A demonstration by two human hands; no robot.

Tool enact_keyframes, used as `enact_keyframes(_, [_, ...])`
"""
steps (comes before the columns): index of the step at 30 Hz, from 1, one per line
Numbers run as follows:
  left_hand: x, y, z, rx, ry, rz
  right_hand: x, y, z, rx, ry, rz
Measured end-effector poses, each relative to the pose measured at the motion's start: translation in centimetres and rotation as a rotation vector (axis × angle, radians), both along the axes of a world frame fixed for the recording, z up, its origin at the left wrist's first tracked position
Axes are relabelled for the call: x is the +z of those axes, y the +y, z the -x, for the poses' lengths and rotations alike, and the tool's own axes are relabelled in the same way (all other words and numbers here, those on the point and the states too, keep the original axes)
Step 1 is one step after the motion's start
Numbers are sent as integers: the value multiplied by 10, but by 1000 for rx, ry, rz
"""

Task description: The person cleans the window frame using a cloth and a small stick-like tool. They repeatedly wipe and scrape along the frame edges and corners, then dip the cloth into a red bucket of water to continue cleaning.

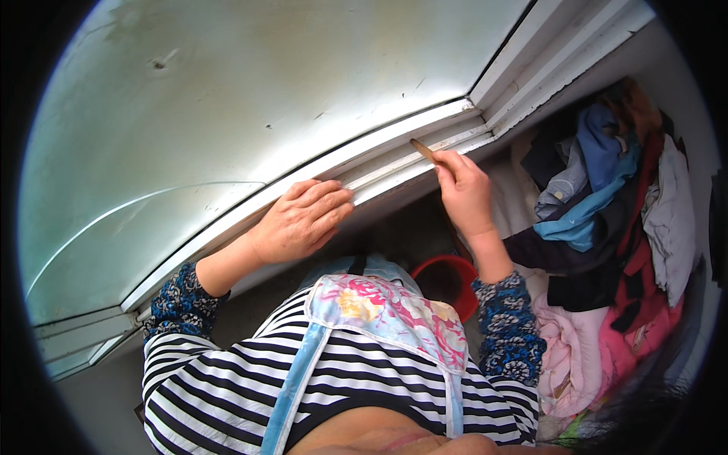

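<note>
My right hand (465,193) is closed around a thin, flat wooden stick (422,150). The stick's tip reaches over the grooved track of a white window frame (392,161), near the frame's right corner. Farther left, my left hand (305,219) lies palm down on the same frame, fingers together and pointing right; nothing shows in it, though its palm is hidden. Beyond the frame is a large, cloudy glass pane (256,102) with a long curved crack at its lower left and several dark specks.
Below the frame, by my apron (387,318), stands a red bucket (467,284), partly hidden. A large heap of clothes (580,227) lies on the right. The frame's upright side (512,74) rises at the upper right.
</note>
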State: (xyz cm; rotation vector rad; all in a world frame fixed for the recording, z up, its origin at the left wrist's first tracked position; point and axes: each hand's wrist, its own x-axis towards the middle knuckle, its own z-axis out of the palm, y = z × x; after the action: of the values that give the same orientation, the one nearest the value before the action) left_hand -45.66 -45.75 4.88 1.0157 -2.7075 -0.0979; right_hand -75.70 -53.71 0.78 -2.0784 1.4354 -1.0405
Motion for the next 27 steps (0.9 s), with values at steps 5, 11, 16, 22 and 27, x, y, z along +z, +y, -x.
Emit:
enact_keyframes(5, [-4, 1, 1, 28, -3, -14, -19, 12, -12, -74, -243, -29])
enact_keyframes(11, [0, -2, 1, 23, -19, -13, -51, 8, -30, -61, -750, -65])
enact_keyframes(16, [-3, -5, -2, 15, 0, 12, -33, 2, -14, -68, -466, -68])
enact_keyframes(22, [-4, 0, 0, 9, 11, 34, -12, -3, -4, -107, -146, -37])
enact_keyframes(27, [0, 0, 4, 3, -9, 34, -46, -1, -15, -119, -576, -38])
